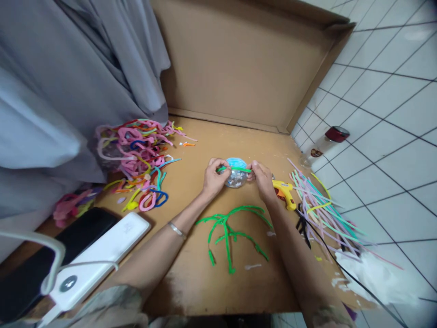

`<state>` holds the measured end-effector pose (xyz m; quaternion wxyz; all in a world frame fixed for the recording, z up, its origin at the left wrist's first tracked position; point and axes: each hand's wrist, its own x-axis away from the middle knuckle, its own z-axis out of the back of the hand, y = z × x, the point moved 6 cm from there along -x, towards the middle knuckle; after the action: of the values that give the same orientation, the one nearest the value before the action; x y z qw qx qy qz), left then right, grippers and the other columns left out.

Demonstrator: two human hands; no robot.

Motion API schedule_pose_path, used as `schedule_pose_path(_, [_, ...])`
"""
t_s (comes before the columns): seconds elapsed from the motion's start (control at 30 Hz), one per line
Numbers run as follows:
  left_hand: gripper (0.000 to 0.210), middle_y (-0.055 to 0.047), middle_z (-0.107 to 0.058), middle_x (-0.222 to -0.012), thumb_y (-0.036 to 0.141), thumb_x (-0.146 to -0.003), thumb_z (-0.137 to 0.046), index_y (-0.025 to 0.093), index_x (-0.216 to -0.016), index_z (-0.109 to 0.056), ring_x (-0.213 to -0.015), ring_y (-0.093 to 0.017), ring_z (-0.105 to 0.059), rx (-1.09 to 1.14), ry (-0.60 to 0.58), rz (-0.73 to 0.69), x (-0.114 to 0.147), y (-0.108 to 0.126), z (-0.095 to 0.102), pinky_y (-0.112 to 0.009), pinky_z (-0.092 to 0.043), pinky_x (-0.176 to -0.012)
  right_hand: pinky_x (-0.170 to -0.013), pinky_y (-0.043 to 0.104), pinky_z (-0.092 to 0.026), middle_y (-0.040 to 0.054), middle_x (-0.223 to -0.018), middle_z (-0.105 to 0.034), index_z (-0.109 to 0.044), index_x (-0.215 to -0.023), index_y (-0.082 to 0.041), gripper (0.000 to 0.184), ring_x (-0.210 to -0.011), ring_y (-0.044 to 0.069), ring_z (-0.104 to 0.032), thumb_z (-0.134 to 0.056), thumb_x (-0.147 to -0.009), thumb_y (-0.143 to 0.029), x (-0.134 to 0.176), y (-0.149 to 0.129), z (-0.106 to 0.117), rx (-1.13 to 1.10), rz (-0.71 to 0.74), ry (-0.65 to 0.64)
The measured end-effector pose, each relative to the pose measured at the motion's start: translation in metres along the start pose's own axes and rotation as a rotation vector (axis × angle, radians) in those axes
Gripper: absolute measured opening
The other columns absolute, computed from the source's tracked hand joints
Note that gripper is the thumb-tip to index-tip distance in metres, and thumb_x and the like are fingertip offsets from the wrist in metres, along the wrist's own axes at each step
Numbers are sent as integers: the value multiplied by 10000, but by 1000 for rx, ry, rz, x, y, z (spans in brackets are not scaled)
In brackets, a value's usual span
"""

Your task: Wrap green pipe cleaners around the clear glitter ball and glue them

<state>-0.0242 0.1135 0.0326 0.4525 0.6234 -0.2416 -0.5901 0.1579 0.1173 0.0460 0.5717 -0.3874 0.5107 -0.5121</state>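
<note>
A green pipe cleaner (240, 169) is stretched level between my two hands. My left hand (215, 175) pinches its left end, and my right hand (260, 176) pinches the right end. Right at the strip is a rounded object (236, 179), light blue on top and clear or silvery below; whether the strip touches it I cannot tell. Closer to me, between my forearms, lies a branching shape of green pipe cleaners (225, 221) with several drooping arms.
A tangled heap of colourful pipe cleaners (141, 150) lies left. A white power bank (102, 259) with a cable sits front left. On the right are a yellow glue gun (285, 193), loose pastel pipe cleaners (321, 209) and a red-capped bottle (326, 143). Cardboard (239, 59) stands behind.
</note>
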Motion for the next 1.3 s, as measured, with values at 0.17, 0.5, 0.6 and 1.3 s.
schedule_pose_path(0.17, [57, -7, -591, -796, 146, -732, -605, 203, -723, -608, -808, -152, -576, -10, -1, 4, -1, -3, 0, -281, -486, -752, -587, 281, -461, -3, -572, -575, -627, -713, -220, 427, -576, 146, -551, -601, -717, -646, -4, 1, 2, -85, -62, -42])
schedule_pose_path(0.5, [26, -16, -601, -811, 198, -780, -623, 206, -756, -624, -823, -163, -576, -8, 27, -37, 3, 0, -1, -285, -474, -739, -563, 259, -369, -20, -595, -591, -617, -648, -202, 191, -558, 114, -488, -678, -605, -378, -1, -15, 4, 48, 13, -81])
schedule_pose_path(0.6, [35, -21, -599, -816, 231, -806, -630, 209, -778, -628, -847, -175, -574, -4, 16, -67, 5, 3, -1, -303, -477, -760, -551, 254, -356, -25, -564, -582, -611, -628, -203, 174, -540, 113, -472, -664, -601, -367, -1, -13, 5, 52, 10, -61])
schedule_pose_path(1.3, [27, -29, -596, -856, 202, -823, -591, 203, -812, -615, -878, -182, -565, -63, 19, -216, 10, 12, -3, -335, -472, -813, -619, 275, -392, -18, -663, -566, -604, -590, -198, 58, -612, 120, -483, -608, -578, -255, -7, -2, 5, 121, 77, -50])
